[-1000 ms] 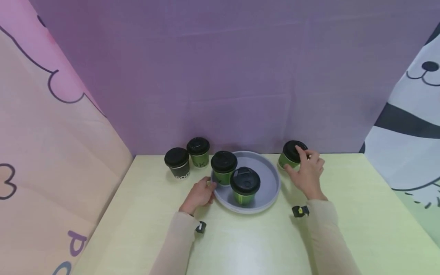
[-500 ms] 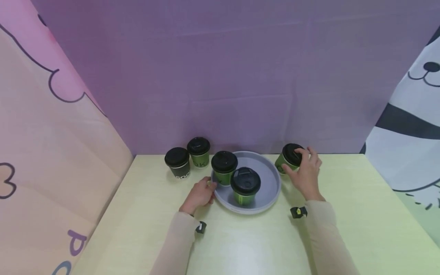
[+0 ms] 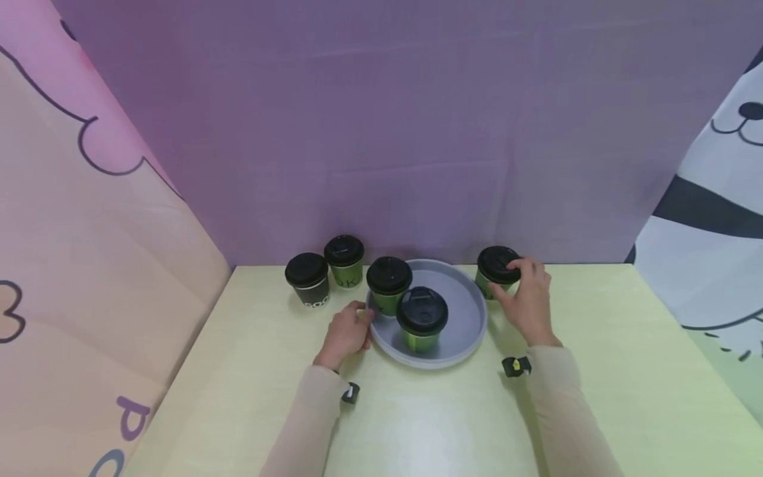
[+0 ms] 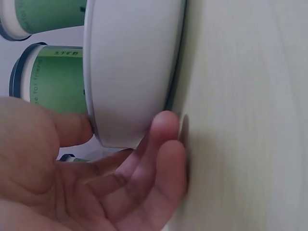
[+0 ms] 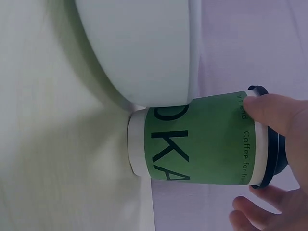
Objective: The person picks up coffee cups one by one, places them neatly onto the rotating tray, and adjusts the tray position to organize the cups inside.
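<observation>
My left hand (image 3: 346, 336) grips the left edge of a round grey tray (image 3: 467, 324), thumb at the rim and fingers curled against its outer side (image 4: 130, 72). Two green paper coffee cups with black lids stand in it, a rear one (image 3: 387, 303) and a front one (image 3: 422, 341). My right hand (image 3: 527, 301) holds another green paper coffee cup (image 3: 491, 281) around its black lid, just beyond the tray's right rim. That cup (image 5: 202, 139) is upright, its base at the table and its side right by the tray wall in the right wrist view.
Left of the tray stand a dark paper cup (image 3: 312, 295) and a green one (image 3: 347, 275), both black-lidded. A purple cloth backdrop (image 3: 369, 132) rises at the back edge of the pale table (image 3: 429, 424). Printed cloths hang at both sides.
My right hand has moved left with the cup, bringing it up to the tray's right rim. The cup tilted midway and is now upright. My left hand keeps its place on the tray.
</observation>
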`<control>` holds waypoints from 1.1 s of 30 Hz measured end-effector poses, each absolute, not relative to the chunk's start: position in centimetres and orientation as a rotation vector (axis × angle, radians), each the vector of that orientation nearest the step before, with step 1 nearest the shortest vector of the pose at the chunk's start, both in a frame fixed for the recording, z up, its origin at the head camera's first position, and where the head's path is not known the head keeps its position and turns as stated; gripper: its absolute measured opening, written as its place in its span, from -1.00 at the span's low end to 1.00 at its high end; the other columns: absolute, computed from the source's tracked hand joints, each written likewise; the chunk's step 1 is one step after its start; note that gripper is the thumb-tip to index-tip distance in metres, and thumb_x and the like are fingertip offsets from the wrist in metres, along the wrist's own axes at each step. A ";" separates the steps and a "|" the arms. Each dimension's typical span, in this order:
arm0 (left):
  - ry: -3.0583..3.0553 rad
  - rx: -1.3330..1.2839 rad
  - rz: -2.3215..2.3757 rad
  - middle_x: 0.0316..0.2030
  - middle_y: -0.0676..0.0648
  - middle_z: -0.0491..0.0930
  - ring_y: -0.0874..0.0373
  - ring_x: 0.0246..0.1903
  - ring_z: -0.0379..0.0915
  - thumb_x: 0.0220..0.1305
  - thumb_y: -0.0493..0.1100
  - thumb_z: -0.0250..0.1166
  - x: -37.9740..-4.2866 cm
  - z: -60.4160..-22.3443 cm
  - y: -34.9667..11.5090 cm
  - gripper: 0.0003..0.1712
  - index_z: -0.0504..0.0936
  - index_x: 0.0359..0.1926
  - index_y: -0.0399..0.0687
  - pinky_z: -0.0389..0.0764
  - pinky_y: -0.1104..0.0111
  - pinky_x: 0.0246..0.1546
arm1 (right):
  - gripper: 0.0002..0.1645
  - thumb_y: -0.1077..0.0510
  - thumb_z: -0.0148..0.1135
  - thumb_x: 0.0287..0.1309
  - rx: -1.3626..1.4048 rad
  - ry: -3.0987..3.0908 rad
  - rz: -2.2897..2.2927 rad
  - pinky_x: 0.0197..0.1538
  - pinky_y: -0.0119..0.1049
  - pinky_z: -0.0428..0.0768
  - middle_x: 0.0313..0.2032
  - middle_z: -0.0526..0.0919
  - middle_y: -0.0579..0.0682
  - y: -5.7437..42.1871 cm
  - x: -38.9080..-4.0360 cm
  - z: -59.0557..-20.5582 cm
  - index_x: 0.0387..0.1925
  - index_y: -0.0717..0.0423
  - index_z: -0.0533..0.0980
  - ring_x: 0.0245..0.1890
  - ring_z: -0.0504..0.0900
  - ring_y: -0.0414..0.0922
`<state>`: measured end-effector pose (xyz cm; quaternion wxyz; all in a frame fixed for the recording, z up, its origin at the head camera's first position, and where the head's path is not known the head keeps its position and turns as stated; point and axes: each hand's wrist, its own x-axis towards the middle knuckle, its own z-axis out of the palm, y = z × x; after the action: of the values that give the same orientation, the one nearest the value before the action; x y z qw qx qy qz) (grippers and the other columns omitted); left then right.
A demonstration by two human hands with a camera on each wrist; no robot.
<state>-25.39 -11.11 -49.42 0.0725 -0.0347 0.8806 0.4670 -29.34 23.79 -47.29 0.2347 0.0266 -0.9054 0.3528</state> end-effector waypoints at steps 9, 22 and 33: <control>2.660 -0.146 1.336 -0.63 -0.08 0.64 0.14 -0.69 0.52 0.56 0.11 0.06 -25.2 -49.0 -11.2 -0.41 0.42 0.38 -0.18 0.48 0.35 -0.44 | -0.40 0.19 0.52 0.10 0.067 -2.515 0.968 0.35 0.37 0.33 0.33 0.30 0.45 23.9 -29.1 -46.6 0.03 0.36 0.39 0.34 0.33 0.43; 2.501 0.012 1.214 -0.35 -0.16 0.68 0.02 -0.50 0.63 0.50 0.08 0.17 -24.4 -47.3 -11.8 -0.21 0.18 0.52 -0.29 0.61 0.29 -0.37 | -0.41 0.17 0.57 0.03 0.057 -2.489 0.953 0.35 0.34 0.35 0.31 0.36 0.45 24.5 -28.6 -45.3 -0.06 0.37 0.42 0.31 0.38 0.43; 2.448 0.021 1.299 -0.24 -0.14 0.70 0.06 -0.43 0.65 0.53 -0.02 0.15 -24.5 -47.7 -11.8 -0.23 0.12 0.54 -0.30 0.64 0.26 -0.26 | -0.41 0.20 0.58 0.02 0.085 -2.417 0.954 0.07 0.25 0.51 0.29 0.39 0.43 24.6 -28.2 -44.2 -0.05 0.34 0.41 0.09 0.49 0.35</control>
<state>-24.46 -11.78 -47.68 0.1841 0.0073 0.8681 0.4609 -28.18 24.63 -44.23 0.2674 0.0314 -0.8958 0.3537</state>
